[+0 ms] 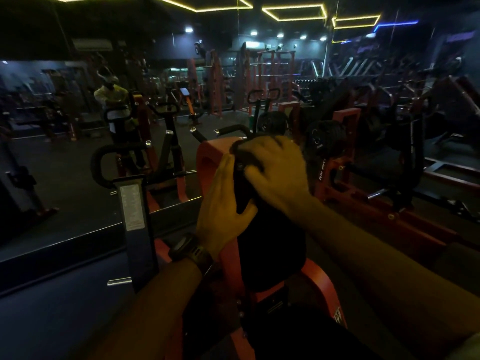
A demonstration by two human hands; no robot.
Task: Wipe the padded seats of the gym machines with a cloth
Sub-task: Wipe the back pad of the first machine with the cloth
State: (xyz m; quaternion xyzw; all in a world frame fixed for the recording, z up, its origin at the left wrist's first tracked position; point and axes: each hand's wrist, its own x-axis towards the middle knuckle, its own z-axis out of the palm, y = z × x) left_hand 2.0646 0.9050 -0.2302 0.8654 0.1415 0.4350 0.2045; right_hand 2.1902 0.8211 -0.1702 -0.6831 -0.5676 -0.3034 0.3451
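A black upright pad (270, 242) stands on an orange machine frame (207, 154) right in front of me. My left hand (223, 203), with a watch on the wrist, lies flat along the pad's left edge, fingers straight and thumb across its face. At the pad's top, my right hand (278, 167) is bent over a dark bunched cloth (245, 158) and presses it onto the padding. The cloth is mostly hidden under the fingers and hard to tell from the pad in the dim light.
A dark post with a label (135, 209) and a curved black handle (104, 162) stand close on the left, before a wall mirror reflecting a person (111, 94). Weight plates (327, 139) and more orange machines (389, 178) crowd the right. Racks line the back.
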